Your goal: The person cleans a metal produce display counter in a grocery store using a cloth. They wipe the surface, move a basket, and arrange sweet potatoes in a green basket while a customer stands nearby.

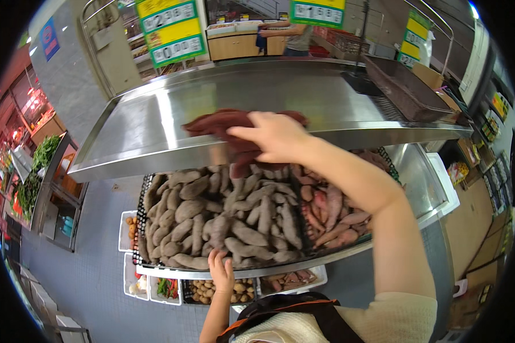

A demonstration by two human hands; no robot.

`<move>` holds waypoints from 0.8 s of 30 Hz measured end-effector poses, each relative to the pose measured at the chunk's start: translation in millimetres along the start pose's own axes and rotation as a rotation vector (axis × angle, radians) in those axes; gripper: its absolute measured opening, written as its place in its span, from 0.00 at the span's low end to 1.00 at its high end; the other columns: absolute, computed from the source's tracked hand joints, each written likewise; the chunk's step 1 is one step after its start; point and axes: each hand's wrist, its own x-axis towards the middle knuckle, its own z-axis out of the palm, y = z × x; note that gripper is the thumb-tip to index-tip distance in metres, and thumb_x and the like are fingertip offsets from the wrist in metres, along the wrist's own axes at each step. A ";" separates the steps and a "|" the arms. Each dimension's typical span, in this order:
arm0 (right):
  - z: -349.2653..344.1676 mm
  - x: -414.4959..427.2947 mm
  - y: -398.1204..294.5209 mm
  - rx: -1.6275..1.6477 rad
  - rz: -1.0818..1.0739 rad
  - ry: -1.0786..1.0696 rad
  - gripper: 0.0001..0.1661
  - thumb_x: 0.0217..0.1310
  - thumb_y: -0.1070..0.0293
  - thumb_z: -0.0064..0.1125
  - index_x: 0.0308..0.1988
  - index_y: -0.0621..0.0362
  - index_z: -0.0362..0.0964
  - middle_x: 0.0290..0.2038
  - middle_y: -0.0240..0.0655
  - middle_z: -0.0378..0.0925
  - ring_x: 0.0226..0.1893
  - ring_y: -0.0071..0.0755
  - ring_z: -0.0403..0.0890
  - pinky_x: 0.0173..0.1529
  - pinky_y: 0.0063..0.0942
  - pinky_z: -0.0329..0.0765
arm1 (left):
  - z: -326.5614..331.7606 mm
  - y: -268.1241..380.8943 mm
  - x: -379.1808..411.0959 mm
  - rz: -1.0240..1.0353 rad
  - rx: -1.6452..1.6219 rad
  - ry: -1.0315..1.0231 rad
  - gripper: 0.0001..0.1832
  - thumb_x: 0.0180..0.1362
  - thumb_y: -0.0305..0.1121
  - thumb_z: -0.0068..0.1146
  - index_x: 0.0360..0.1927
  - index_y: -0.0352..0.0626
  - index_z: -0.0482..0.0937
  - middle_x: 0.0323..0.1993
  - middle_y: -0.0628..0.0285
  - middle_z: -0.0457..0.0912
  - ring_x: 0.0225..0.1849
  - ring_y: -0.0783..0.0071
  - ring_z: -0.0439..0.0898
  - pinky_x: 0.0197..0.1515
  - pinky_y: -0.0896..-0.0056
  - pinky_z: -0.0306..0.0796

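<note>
My right hand (281, 139) presses on and holds a dark red cloth (216, 122) at the front lip of a stainless steel shelf (146, 113). Part of the cloth hangs over the lip, slightly blurred. Below, a black crate is heaped with brown-grey tubers (191, 210), which look like yams or sweet potatoes. At the near edge of that heap, my left hand (222, 272) rests by the metal rim (283, 268), fingers apart and holding nothing. Reddish sweet potatoes (334, 206) fill the section to the right, partly hidden by my right forearm.
A brown plastic crate (405, 92) stands at the shelf's right end. Price signs (171, 32) hang above the back edge. Low bins hold potatoes (204, 291), peppers (167, 287) and reddish tubers (289, 281). Leafy greens (45, 152) lie on a left stand. Beyond the shelf is another person (298, 38).
</note>
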 end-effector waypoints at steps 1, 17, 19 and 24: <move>-19.6 -47.4 32.8 -0.024 -0.009 0.035 0.40 0.35 0.65 0.67 0.53 0.42 0.64 0.39 0.43 0.67 0.39 0.49 0.73 0.41 0.41 0.73 | 14.6 10.2 -8.8 -0.017 -0.001 0.001 0.15 0.58 0.37 0.47 0.43 0.37 0.71 0.50 0.46 0.67 0.53 0.48 0.65 0.55 0.56 0.58; -65.0 -355.6 159.8 -0.386 0.428 0.372 0.33 0.32 0.74 0.63 0.47 0.43 0.71 0.43 0.41 0.68 0.46 0.47 0.66 0.51 0.39 0.67 | 191.9 131.4 -103.9 0.210 -0.015 -0.477 0.13 0.56 0.34 0.51 0.43 0.41 0.70 0.50 0.48 0.68 0.51 0.45 0.66 0.52 0.52 0.61; -57.3 -399.7 145.3 -0.350 0.634 0.315 0.31 0.34 0.74 0.62 0.46 0.45 0.70 0.42 0.44 0.68 0.44 0.51 0.68 0.48 0.40 0.69 | 200.5 125.6 -120.2 0.203 -0.007 -0.496 0.11 0.55 0.33 0.52 0.41 0.40 0.72 0.48 0.49 0.69 0.48 0.47 0.69 0.50 0.55 0.64; -18.8 -582.5 83.7 0.186 1.579 0.871 0.26 0.47 0.72 0.57 0.50 0.64 0.67 0.47 0.42 0.73 0.44 0.37 0.75 0.49 0.29 0.71 | 184.8 88.2 -170.7 -0.029 0.058 -0.704 0.10 0.54 0.33 0.52 0.38 0.40 0.73 0.46 0.53 0.71 0.45 0.51 0.72 0.46 0.59 0.67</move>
